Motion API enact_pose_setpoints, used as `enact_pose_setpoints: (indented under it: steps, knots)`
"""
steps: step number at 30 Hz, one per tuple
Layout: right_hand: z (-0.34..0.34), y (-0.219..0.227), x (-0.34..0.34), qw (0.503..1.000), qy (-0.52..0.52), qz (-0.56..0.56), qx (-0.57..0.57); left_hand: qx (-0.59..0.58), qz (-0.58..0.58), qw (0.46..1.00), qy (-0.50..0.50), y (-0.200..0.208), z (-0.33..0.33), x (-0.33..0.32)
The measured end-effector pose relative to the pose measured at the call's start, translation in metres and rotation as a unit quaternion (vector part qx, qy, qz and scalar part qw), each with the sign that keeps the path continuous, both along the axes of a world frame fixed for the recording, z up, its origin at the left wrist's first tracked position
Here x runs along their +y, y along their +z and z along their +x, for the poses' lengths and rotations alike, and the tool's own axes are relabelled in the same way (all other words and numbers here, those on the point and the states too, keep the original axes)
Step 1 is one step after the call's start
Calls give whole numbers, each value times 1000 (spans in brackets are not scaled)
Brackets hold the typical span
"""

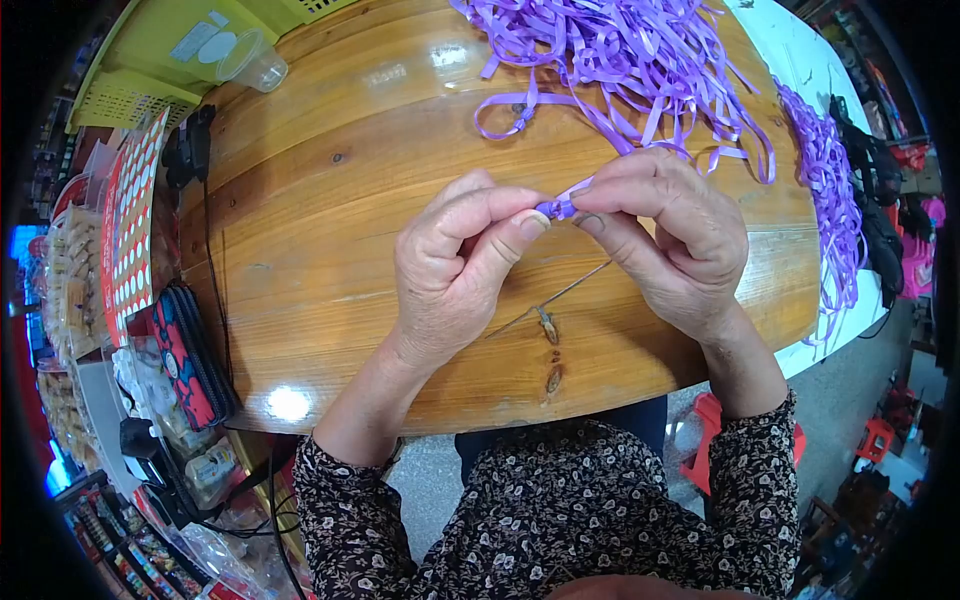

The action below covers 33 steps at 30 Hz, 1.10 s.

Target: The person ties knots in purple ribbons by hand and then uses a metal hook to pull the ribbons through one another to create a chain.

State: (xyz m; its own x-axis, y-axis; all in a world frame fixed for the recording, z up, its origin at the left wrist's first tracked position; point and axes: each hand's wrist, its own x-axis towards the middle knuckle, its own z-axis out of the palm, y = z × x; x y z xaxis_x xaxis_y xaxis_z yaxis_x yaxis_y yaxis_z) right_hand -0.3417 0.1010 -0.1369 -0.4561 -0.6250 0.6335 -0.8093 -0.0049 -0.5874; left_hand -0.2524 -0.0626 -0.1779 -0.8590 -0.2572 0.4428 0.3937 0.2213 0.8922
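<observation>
One ribbon [558, 208] — between both grips [445, 250] [682, 232]

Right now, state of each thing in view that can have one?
Knotted shiny purple ribbon: held up between both hands
Bare left hand: grip shut on it
Bare right hand: grip shut on its other side
Large purple ribbon heap on brown wooden table: loose, tangled
Clear plastic cup: uncovered, looks upright
Red-and-dark patterned zippered case: looks shut

No readable text, numbers or signs.
</observation>
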Motion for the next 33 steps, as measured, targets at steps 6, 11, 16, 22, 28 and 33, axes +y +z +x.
enact_pose_setpoints:
  steps: [6, 11, 16, 22, 28, 33]
  knots:
    - [0, -1, 0, 1000, 3, 0, 8, -2, 6, 1000, -6, 1, -1, 1]
    - [2, -1, 0, 1000, -5, 10, -3, 8, -20, 1000, 3, 4, 1, 1]
    - [3, -1, 1, 1000, 3, 28, -11, 43, -60, 997, 17, 6, 0, 2]
    - [-5, 0, 3, 994, 65, 43, -83, 57, -70, 996, 8, 5, 1, 2]
    - [-5, -4, 3, 973, 76, 52, -211, 56, -49, 997, 9, 2, 1, 2]
    - [-5, -1, 4, 970, 77, 46, -224, 31, -19, 999, -6, 5, 4, 4]
